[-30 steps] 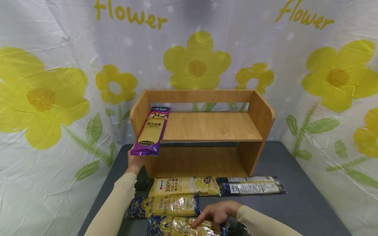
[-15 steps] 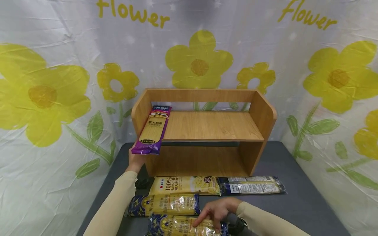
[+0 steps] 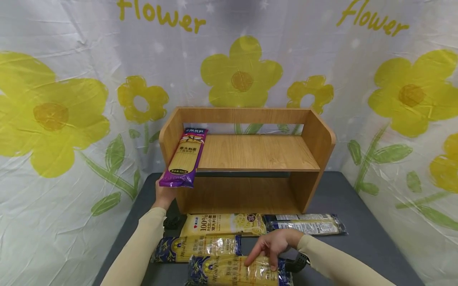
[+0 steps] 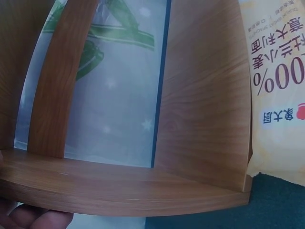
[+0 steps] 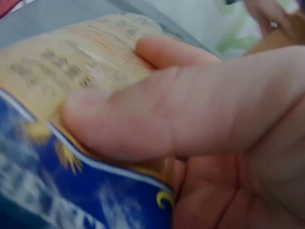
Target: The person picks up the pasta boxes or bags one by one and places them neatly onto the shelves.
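My left hand (image 3: 164,195) is at the left side panel of a two-tier wooden shelf (image 3: 254,153), just below the front end of a purple spaghetti pack (image 3: 184,157) lying on the upper tier. In the left wrist view its curled fingers (image 4: 43,218) grip the edge of that panel. My right hand (image 3: 275,245) holds a blue-and-yellow spaghetti pack (image 3: 232,270) at the front of the table. The right wrist view shows the thumb (image 5: 138,114) across its wrapper and fingers round its side.
Behind the held pack lies a similar blue-ended spaghetti pack (image 3: 207,248). A cream pasta pack (image 3: 225,225) and a dark pack with white labels (image 3: 307,225) lie along the shelf's front on the dark table (image 3: 365,246). A flower-printed curtain (image 3: 229,71) surrounds the table.
My right hand has moved right and slightly up with the spaghetti pack, which has shifted the same way. The left hand keeps its place at the shelf.
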{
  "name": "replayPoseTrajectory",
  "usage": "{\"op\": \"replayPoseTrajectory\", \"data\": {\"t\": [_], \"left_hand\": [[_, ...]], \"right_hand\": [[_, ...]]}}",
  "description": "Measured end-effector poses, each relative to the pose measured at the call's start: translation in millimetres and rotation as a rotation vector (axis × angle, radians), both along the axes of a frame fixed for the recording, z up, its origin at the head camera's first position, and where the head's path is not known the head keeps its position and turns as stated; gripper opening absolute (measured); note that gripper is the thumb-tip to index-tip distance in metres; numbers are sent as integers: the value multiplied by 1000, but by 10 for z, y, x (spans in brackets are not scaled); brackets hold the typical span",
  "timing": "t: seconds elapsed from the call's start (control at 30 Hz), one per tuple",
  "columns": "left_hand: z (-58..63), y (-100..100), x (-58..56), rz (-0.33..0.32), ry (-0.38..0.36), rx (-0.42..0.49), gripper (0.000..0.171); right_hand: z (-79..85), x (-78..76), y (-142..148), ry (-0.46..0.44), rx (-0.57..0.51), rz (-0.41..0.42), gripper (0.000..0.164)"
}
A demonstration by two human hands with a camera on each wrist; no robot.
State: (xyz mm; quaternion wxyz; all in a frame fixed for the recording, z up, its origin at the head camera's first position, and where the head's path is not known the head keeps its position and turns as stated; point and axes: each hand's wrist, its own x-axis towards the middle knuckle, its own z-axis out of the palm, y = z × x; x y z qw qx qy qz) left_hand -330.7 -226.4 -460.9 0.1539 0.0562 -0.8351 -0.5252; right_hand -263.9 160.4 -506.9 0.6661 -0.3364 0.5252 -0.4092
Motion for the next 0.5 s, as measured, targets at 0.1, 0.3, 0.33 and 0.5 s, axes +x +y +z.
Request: {"op": "replayPoseTrajectory", "data": {"t": [0.1,0.3,0.33,0.5], "left_hand": [[-1,5,8,1,16,-113,51],[-14,28,32,39,26,-146,53],[-16,29,32,41,21,-138,52],[-15,18,21,6,1,10,48]], "right_hand": [[140,-74,123,30,-57,2,69],[526,-225,374,135,-159,-35,72],[603,-244,413,154,-173,-43,72],[974,-326,602,185,-287,-74,66]]}}
